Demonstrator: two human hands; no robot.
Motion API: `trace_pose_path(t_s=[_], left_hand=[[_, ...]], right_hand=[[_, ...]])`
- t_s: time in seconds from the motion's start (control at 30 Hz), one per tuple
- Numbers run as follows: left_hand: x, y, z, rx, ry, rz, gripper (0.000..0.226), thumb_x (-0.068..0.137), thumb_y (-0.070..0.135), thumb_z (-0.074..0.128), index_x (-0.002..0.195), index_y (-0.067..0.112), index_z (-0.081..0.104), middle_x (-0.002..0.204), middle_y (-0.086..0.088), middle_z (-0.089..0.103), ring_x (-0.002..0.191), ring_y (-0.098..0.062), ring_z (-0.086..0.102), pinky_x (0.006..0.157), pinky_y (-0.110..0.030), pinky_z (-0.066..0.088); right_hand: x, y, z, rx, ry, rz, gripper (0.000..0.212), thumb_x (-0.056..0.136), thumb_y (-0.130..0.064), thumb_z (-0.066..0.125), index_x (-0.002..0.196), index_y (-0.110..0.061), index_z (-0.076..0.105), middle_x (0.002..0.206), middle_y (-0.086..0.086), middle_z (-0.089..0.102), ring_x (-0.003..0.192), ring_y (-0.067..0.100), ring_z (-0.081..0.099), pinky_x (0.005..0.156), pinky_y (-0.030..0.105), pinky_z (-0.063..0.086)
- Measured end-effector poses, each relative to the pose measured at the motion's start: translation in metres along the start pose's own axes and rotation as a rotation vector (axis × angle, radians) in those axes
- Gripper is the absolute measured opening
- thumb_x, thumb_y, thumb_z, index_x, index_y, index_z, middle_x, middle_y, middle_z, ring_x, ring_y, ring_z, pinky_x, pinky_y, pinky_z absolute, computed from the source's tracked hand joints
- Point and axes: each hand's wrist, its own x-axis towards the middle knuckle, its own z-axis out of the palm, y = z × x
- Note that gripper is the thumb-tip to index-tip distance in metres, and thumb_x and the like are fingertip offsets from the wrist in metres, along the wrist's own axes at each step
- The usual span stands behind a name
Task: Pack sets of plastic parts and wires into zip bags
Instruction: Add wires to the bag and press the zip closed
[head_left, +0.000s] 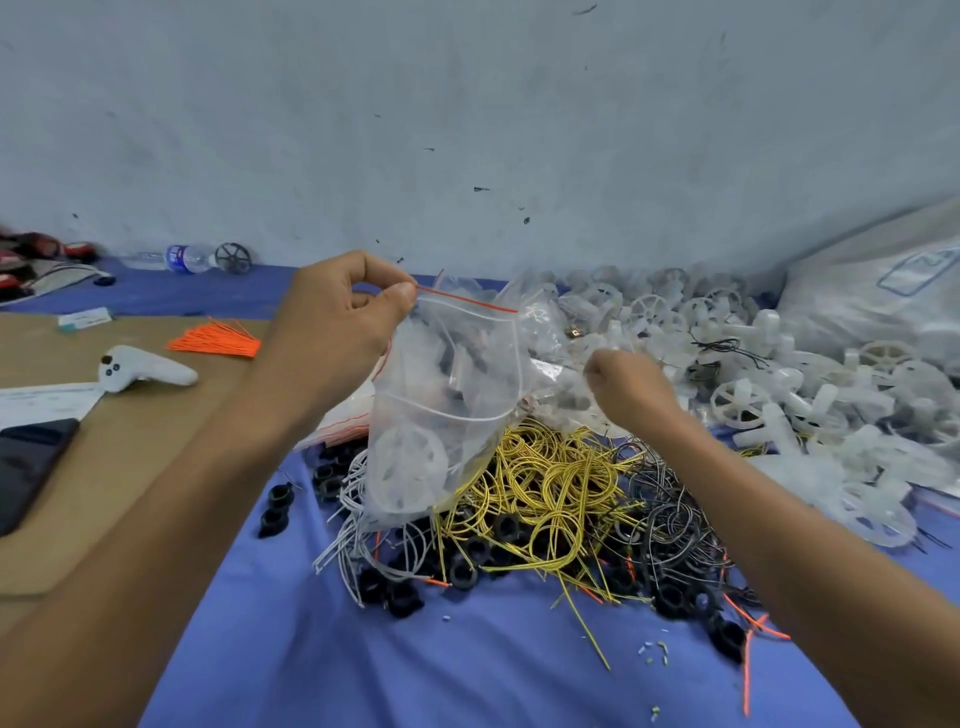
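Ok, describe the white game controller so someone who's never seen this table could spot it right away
Start at the brown cardboard sheet covering the left side of the blue cloth. The white game controller lies on it, left of the left hand and just below the bundle of orange ties. It is the only smooth white curved grip there, with small dark buttons at one end.

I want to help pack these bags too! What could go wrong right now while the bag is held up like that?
The left hand pinches the zip bag by just one top corner, so it might slip or tip, and the white wheel inside could fall out. The right hand reaches among the white plastic parts, so it might snag loose black wire. The yellow wires below are tangled, so pulling one may drag others.
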Motion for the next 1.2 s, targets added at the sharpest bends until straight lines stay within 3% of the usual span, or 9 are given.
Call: trace_pose_path(t_s=[0.13,0.27,0.4,0.63,0.83,0.9,0.97,1.07,1.2], left_hand=[[0.000,0.000,0.003,-0.021,-0.009,-0.002,0.008,0.092,0.029,0.065,0.085,0.026,0.068,0.043,0.011,0.052,0.037,-0.003,0.042,0.040,-0.013,0.033],[0.001,0.003,0.008,-0.028,-0.004,-0.012,0.008,0.093,0.026,0.065,0.087,0.021,0.068,0.041,0.010,0.050,0.035,-0.004,0.040,0.038,-0.013,0.031],[0.001,0.006,0.013,-0.054,-0.007,-0.036,0.009,0.094,0.023,0.064,0.087,0.018,0.067,0.041,0.008,0.049,0.035,-0.005,0.039,0.038,-0.014,0.031],[-0.001,0.011,0.013,-0.049,-0.025,-0.049,0.010,0.092,0.026,0.063,0.086,0.020,0.067,0.043,0.010,0.050,0.037,-0.006,0.041,0.039,-0.015,0.032],[0.001,0.014,0.009,-0.089,-0.008,-0.078,0.010,0.088,0.030,0.065,0.080,0.026,0.067,0.059,-0.004,0.064,0.049,-0.013,0.054,0.051,-0.031,0.043],[0.000,0.013,0.007,-0.052,0.009,-0.069,0.010,0.086,0.033,0.064,0.078,0.028,0.066,0.049,0.007,0.056,0.042,-0.010,0.048,0.051,-0.029,0.037],[-0.002,0.013,0.006,-0.022,0.011,-0.065,0.010,0.086,0.034,0.064,0.079,0.028,0.065,0.045,0.010,0.054,0.040,-0.008,0.047,0.051,-0.028,0.035],[-0.003,0.016,0.004,-0.011,0.003,-0.072,0.011,0.090,0.031,0.065,0.080,0.026,0.066,0.044,0.011,0.053,0.039,-0.007,0.046,0.051,-0.027,0.036],[-0.006,0.024,-0.010,0.025,-0.140,-0.092,0.005,0.092,0.026,0.068,0.089,0.022,0.069,0.045,0.012,0.051,0.040,-0.004,0.043,0.044,-0.016,0.037]], right_hand=[[-0.001,-0.007,-0.068,0.139,0.180,-0.021,0.019,0.100,-0.026,0.046,0.107,-0.019,0.063,0.099,0.003,0.069,0.089,0.023,0.063,0.084,0.037,0.052],[-0.022,-0.033,-0.144,0.746,0.326,-0.125,0.017,0.094,-0.014,0.054,0.093,-0.026,0.067,0.081,0.003,0.065,0.063,0.008,0.058,0.055,0.020,0.041],[-0.053,-0.075,-0.184,1.129,0.073,-0.296,0.020,0.095,-0.006,0.055,0.092,-0.020,0.070,0.078,-0.001,0.066,0.058,0.011,0.055,0.044,0.023,0.031],[-0.073,-0.133,-0.187,0.636,-0.086,-0.389,0.016,0.086,-0.011,0.064,0.093,-0.023,0.074,0.064,-0.002,0.070,0.053,0.012,0.064,0.045,0.026,0.047],[-0.080,-0.156,-0.157,1.298,-0.434,-0.307,0.028,0.091,0.008,0.054,0.115,-0.006,0.060,0.111,0.017,0.067,0.104,0.026,0.068,0.095,0.037,0.055],[-0.078,-0.151,-0.150,1.221,-0.321,-0.305,0.027,0.091,0.006,0.055,0.113,-0.008,0.061,0.110,0.013,0.068,0.099,0.022,0.069,0.093,0.035,0.056],[-0.072,-0.142,-0.145,0.699,-0.058,-0.379,0.026,0.090,-0.013,0.063,0.116,-0.019,0.061,0.113,0.001,0.064,0.095,0.017,0.063,0.089,0.035,0.054],[-0.062,-0.131,-0.138,0.185,-0.110,-0.400,0.038,0.086,-0.043,0.066,0.121,-0.030,0.057,0.115,-0.006,0.055,0.094,0.013,0.054,0.079,0.029,0.045],[-0.054,-0.123,-0.129,0.572,-0.331,-0.226,0.011,0.092,-0.020,0.064,0.092,-0.010,0.069,0.068,0.004,0.068,0.055,0.013,0.056,0.046,0.023,0.044]])
